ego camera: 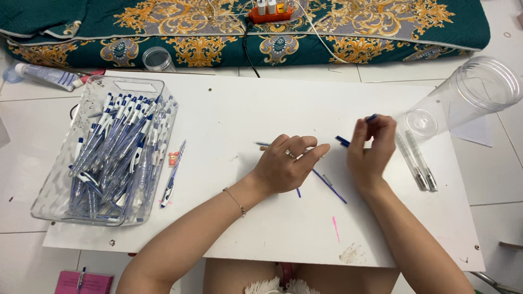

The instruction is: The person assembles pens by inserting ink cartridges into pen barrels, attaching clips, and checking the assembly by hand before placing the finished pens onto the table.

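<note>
Left hand (289, 163) flat on white board (245, 109) over thin blue refill (329, 186), right hand (373, 144) pinching small blue pen part (371, 117), clear tray of pens (117, 152) at nine o'clock, clear jar (468, 92) at two o'clock.

The left hand (289, 163) is resting palm-down with fingers curled loosely, wrist bent inward. The right hand (372, 144) is hovering raised, fingertips pinching together, forearm angling outward.

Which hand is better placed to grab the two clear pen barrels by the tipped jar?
Right. The right hand sits just beside the clear pen barrels; the left hand rests farther off, over the thin blue refill.
</note>
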